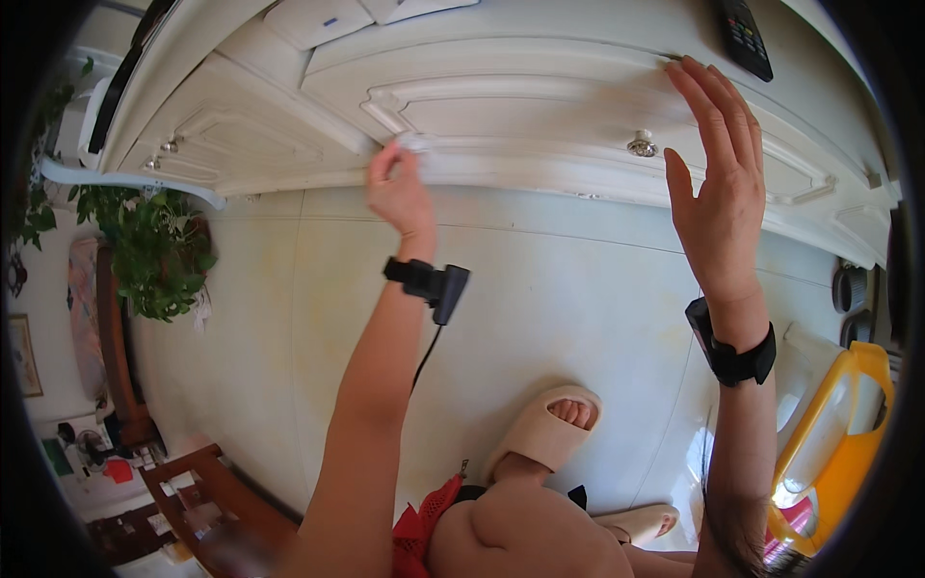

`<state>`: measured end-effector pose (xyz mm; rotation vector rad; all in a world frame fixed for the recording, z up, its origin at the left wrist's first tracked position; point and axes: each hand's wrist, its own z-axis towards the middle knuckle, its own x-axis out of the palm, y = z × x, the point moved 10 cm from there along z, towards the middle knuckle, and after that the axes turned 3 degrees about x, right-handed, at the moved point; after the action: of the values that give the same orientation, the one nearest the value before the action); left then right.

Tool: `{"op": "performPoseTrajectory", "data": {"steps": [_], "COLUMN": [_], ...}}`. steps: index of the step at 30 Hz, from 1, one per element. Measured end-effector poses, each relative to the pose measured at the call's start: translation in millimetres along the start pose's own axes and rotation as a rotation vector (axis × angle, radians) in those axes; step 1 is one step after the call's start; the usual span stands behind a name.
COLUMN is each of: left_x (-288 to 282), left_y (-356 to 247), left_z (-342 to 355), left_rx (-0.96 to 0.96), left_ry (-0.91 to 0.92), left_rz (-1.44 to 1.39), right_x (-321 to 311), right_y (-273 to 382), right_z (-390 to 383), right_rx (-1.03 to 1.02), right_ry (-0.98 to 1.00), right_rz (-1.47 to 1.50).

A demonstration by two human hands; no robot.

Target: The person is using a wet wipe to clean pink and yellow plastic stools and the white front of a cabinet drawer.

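In the head view, a long white cabinet with moulded panels [578,171] runs across the upper part. Its wide white panel with a raised border [520,101] carries a shiny faceted knob [642,144]; what the cabinet holds is hidden. The left hand [400,197] pinches a small crumpled white piece, perhaps tissue or cloth [413,143], at the panel's lower left corner; blur hides its exact shape. The right hand [723,197] is released, palm down, fingers extended and holding nothing, with its fingertips at the cabinet's top edge; whether they touch cannot be told. Just beside them, a black remote control with rows of buttons [745,39] lies on the cabinet top. Farther left are two small round metallic knobs [161,154] on another panel. A bushy green leafy plant [154,250] stands at left, its container mostly covered by foliage. At right are dark rounded objects [850,289], their insides unclear, and a yellow plastic frame [848,462].
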<state>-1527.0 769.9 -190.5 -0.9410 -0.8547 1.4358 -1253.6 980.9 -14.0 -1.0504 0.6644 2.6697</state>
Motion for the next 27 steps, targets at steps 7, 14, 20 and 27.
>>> {"op": "performPoseTrajectory", "data": {"steps": [7, 14, 20, 27], "left_x": [10, 1, 28, 150], "left_y": [5, 16, 15, -49], "left_z": [-11, 2, -40, -142], "left_rx": [0.002, -0.138, -0.154, -0.28], "left_ry": [-0.11, -0.037, -0.2, 0.283], "left_rz": [-0.044, -0.041, -0.184, -0.26], "right_x": [1, 0, 3, -2], "right_y": [11, 1, 9, -3], "right_z": [3, -1, -1, -2], "right_rx": [-0.004, -0.03, -0.008, -0.02], "right_ry": [-0.091, -0.037, -0.087, -0.078], "right_rz": [-0.01, 0.002, 0.04, 0.001]}}
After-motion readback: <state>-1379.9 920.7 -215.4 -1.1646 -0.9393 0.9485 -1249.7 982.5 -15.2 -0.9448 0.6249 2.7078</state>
